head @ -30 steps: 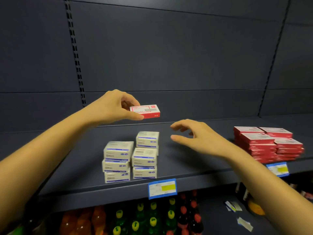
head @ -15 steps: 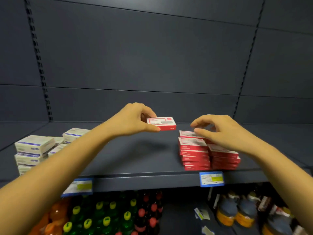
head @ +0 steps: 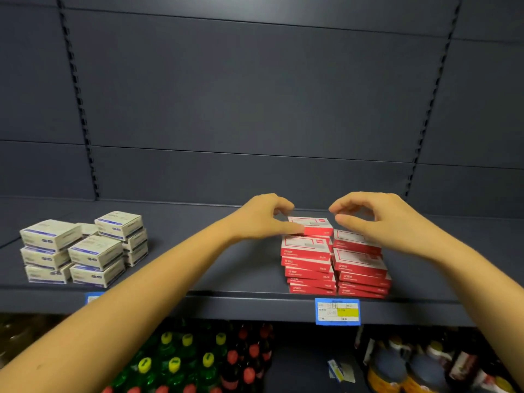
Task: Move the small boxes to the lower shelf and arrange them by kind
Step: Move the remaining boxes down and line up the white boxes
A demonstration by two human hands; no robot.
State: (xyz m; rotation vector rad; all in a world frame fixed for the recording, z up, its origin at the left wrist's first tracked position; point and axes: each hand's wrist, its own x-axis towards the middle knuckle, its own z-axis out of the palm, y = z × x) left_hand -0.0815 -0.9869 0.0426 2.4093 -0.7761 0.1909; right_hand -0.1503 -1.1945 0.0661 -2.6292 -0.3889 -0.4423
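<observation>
Dark grey metal back panels [head: 255, 95] fill the upper view, and below them runs the long dark grey metal shelf [head: 226, 268] that takes the goods. Under its edge stand plastic bottles with yellow and red caps [head: 181, 361]. On the left of the shelf sits a pile of white-and-blue cardboard boxes [head: 85, 251], well apart from the stacks of flat red-and-white boxes [head: 334, 268] on the right, so the two kinds already lie sorted. The left hand [head: 261, 219] pinches one more flat red-and-white cardboard box [head: 314, 225] by its left end, thumb in front and fingers behind, right at the top of the rear red stack; whether it rests there yet I cannot tell. The right hand [head: 377, 222] hovers by the box's other end, fingers loosely curled and thumb apart, holding nothing. A blue-and-yellow price label [head: 337, 312] hangs on the shelf edge. This looks like a late placing; no upper shelf shows, so what remains is unknown.
</observation>
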